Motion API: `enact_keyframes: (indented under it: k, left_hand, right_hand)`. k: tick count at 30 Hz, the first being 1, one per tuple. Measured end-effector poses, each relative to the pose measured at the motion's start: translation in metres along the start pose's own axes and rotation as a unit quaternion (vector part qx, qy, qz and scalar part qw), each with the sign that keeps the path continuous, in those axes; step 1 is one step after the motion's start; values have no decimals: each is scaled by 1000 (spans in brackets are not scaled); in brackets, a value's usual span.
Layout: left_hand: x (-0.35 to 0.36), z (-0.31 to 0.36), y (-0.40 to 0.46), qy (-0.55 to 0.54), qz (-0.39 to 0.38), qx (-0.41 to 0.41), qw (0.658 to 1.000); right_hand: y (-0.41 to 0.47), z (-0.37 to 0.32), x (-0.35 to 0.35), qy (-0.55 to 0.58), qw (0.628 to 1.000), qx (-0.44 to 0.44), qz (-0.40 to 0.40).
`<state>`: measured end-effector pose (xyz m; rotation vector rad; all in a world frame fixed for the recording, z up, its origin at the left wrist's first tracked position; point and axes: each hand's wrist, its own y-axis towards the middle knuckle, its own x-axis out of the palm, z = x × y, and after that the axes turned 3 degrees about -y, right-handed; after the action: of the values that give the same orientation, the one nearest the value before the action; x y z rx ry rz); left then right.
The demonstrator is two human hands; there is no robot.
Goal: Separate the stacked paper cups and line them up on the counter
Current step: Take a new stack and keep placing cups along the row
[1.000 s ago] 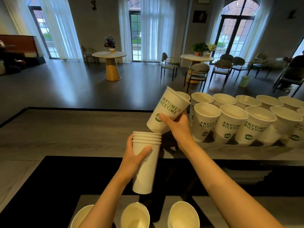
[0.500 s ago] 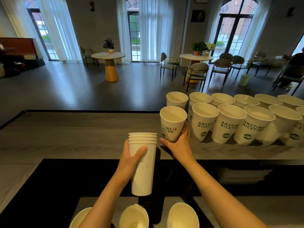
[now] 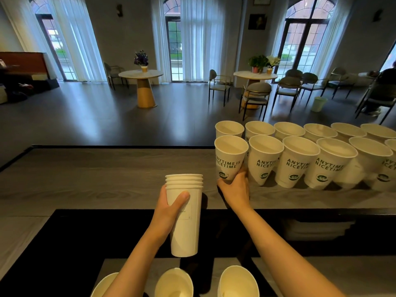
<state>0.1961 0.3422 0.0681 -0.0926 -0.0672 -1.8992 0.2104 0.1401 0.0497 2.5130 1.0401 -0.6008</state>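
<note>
White paper stack (image 3: 186, 213) at centre frame, gripped by left hand (image 3: 169, 209). Right hand (image 3: 234, 189) clasps printed cup (image 3: 229, 160), centre-right, leftmost of rows on grey wood-grain counter (image 3: 85, 174). Café tables behind.

A second ago the right hand (image 3: 234, 190) held one printed cup (image 3: 230, 159) tilted in the air above the tabletop (image 3: 85, 174), its mouth leaning toward the rows of cups (image 3: 300, 161). Half a second ago the cup was upright and low, just left of the front row. Now it stands at the left end of that row, beside its nearest neighbour, with the hand wrapped round its base.
</note>
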Motion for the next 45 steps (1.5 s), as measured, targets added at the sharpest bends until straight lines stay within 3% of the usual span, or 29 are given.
enact_keyframes:
  k: [18,25,29,33,36,41,45]
  left_hand:
    - [4,5,0,15,17,2,1000]
    - [12,13,-1,27,50,-30,998]
    - [12,20,0,14,57,-34,998]
    - [3,21,-2,24,18,-49,998]
    - [-8,30,0,49,-29,-42,998]
    - [-33,47,7,82,-67,-33,994]
    - [-47,48,4,68,-88,-22,994]
  right_hand:
    - [-18,13,-10,13,999,3,-38]
    - [-31,10,-29,108,993,29,-43]
    - [-31,-18,-36,174,976,46,-126]
    - [-39,-55,-49,214,937,-54,-271]
    - [-39,-81,-50,168,921,-104,-335]
    - [-45,-105,-38,115,928,-105,-339]
    - [-63,-120,-24,168,940,-60,-293]
